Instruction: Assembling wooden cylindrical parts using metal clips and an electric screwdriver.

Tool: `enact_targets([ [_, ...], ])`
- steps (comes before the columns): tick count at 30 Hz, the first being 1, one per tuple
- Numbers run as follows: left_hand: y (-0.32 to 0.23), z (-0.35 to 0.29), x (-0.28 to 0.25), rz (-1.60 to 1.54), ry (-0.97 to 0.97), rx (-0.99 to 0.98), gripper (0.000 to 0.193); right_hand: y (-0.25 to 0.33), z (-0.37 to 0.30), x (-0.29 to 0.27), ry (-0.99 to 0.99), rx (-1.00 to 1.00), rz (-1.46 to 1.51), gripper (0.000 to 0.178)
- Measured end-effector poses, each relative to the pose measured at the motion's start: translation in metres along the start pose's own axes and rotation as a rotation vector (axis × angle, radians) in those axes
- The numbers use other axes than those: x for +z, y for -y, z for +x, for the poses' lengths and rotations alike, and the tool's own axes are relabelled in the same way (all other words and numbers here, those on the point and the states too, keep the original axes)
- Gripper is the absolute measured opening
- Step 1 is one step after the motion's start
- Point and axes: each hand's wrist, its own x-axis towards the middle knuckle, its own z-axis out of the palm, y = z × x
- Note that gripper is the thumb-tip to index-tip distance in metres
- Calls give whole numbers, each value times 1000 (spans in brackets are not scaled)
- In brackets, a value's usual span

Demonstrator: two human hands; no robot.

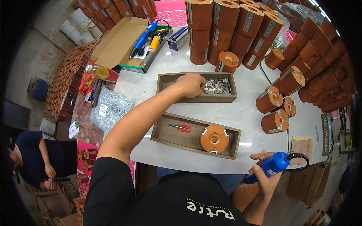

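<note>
My left hand (191, 86) reaches into the far wooden tray (167, 80). Its fingers are curled at the edge of a pile of small metal clips (219, 86), and what they pinch, if anything, is hidden. My right hand (267, 180) is wrapped round a blue corded electric screwdriver (274, 165), held off the table's near right edge. Between my arms lies the nearer wooden tray (166, 132). It holds a red-handled screwdriver (183, 128) and a round brown wooden piece (213, 138) with a centre hole and metal clips round its rim.
Tall stacks of brown wooden cylinders (200, 34) stand at the back. Several single cylinders (274, 121) sit on the right. An open cardboard box (120, 39) with tools and a bag of metal hardware (109, 107) lie left. Another person (34, 158) is at the far left.
</note>
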Motion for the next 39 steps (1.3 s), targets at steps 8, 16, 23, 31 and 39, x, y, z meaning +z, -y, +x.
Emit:
enact_targets([
  [8,11,-15,-6,-149,-325,-24,15,-2,-1,-6,-37,9,-45,35],
  [16,10,-27,-7,-624,-413,-138,16,-1,1,-1,6,32,-27,34],
  [23,-69,-126,-7,-582,-265,102,8,0,0,6,22,82,-59,34],
  [31,-84,-173,37,-41,-485,665,24,-9,5,9,168,-24,-133,38],
  [39,-83,-180,50,-64,-498,645,34,-4,0,10,103,68,-77,34],
])
